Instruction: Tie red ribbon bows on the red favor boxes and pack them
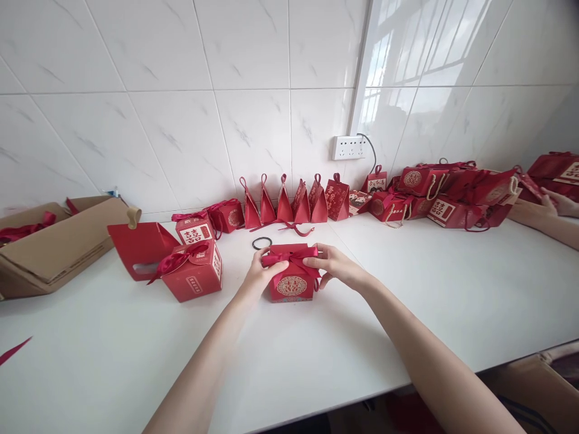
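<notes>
A small red gift box (291,290) with a round gold emblem stands upright on the white table in front of me. Across its top lies a red ribbon bow (295,255). My left hand (268,265) grips the bow and the box's upper left side, thumb in front. On the other side, my right hand (333,265) pinches the right part of the bow, its lower fingers beside a ribbon loop at the box's edge. Just behind the left hand a dark ring-shaped band (262,243) lies flat. Loose red ribbon pieces (296,228) lie behind the box.
Several triangular red boxes (284,205) line the tiled wall. At left are ribboned red boxes (193,278), a red handled box (143,247) and a cardboard carton (67,247). Red boxes (456,193) pile up at right, near another person's hands (538,208). A power strip (348,148) is on the wall.
</notes>
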`<action>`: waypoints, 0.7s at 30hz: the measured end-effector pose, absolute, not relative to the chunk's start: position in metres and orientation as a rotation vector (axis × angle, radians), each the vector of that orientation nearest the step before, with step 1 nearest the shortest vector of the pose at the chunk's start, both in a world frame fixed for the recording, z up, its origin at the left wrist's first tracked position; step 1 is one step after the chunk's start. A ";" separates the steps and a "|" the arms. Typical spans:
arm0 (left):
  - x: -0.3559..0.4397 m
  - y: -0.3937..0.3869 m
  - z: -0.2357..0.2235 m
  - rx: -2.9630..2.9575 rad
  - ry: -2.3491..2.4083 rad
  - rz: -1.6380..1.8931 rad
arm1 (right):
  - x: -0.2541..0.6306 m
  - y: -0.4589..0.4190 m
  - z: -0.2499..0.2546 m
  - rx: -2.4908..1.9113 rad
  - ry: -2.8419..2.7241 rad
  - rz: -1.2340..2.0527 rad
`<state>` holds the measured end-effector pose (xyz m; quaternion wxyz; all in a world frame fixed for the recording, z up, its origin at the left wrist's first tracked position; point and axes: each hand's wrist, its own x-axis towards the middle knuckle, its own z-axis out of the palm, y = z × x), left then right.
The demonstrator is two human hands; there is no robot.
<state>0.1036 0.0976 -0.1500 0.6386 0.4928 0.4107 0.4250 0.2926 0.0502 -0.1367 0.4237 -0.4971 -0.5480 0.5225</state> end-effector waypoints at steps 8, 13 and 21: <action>0.099 0.095 -0.148 1.200 0.607 0.738 | 0.299 0.049 -0.137 -1.167 -1.395 1.400; 0.100 0.098 -0.153 1.253 0.523 0.740 | 0.294 0.047 -0.137 -1.311 -1.498 1.266; 0.097 0.098 -0.156 1.312 0.563 0.798 | 0.290 0.044 -0.136 -1.369 -1.607 1.031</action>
